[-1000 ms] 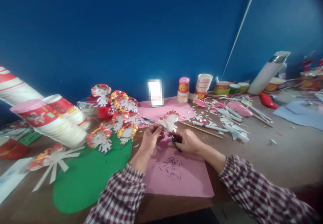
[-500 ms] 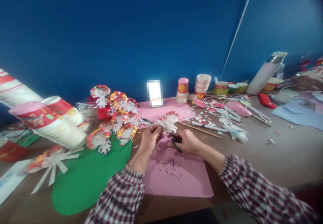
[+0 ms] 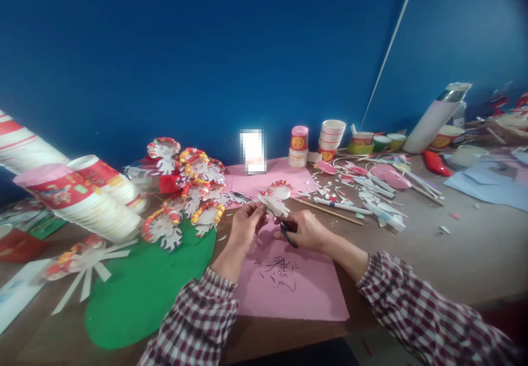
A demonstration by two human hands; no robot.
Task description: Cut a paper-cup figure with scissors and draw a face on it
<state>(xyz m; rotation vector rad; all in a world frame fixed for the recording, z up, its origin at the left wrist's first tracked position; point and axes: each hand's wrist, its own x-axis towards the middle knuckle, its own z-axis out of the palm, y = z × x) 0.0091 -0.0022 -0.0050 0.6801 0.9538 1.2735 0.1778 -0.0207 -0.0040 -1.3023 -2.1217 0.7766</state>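
Observation:
Between the fingertips of my left hand [image 3: 246,227] is a white paper cutout [image 3: 277,203] with a curled red-and-white rim at its top. My right hand [image 3: 307,229] grips black-handled scissors [image 3: 289,234], and their blades reach to the lower edge of the cutout, close to my left fingertips. Below both hands lies a pink paper sheet [image 3: 313,294], with dark thin slivers [image 3: 282,269] scattered on it. Finished-looking paper figures with red and yellow curled rims [image 3: 198,165] are heaped to the left of my left hand.
A green paper piece [image 3: 136,300] lies on the left, near tilted stacks of paper cups [image 3: 94,212]. Beyond my right hand are a wooden stick [image 3: 334,213], white paper scraps [image 3: 342,190] and pink balloon-like pieces [image 3: 390,176]. A white flask [image 3: 433,121] stands against the blue wall [image 3: 247,52].
The cutout has tilted slightly in my left fingers, by the scissors. Both hands keep nearly the same place; the whole view shifts a little.

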